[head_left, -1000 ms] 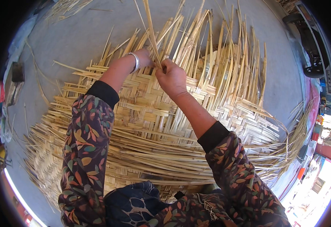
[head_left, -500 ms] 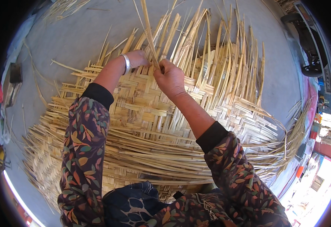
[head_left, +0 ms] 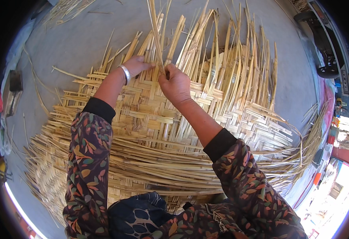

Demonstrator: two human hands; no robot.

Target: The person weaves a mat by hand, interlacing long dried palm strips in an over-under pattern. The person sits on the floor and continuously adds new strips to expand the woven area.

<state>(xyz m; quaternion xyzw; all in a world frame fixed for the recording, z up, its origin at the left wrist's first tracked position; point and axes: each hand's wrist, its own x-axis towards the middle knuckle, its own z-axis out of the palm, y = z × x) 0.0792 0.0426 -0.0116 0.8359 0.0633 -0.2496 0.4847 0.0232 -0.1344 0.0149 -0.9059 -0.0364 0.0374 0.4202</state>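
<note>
A large mat woven from split reed strips point(head_left: 142, 105) lies under both my arms, its loose strip ends fanning out at the far side. My right hand point(head_left: 175, 84) is closed on raised reed strips point(head_left: 156, 34), pinched between thumb and fingers at the weave's far edge. Those strips stand up and lean slightly left. Just left of them, my left hand point(head_left: 136, 67) rests at the strip bases with fingers apart, and its fingertips are partly hidden among the strips. A silver bangle point(head_left: 125, 74) circles my left wrist.
A thick band of loose reed strips point(head_left: 170, 163) crosses the mat's near part. At left, a dark wooden block point(head_left: 13, 89) sits on the grey floor point(head_left: 78, 42). Cut reeds point(head_left: 65, 11) lie at the far left. A wheeled vehicle point(head_left: 328, 51) stands at far right.
My left hand has shifted slightly left and down, and its fingers have spread. My right hand has moved slightly left, still gripping the raised strips.
</note>
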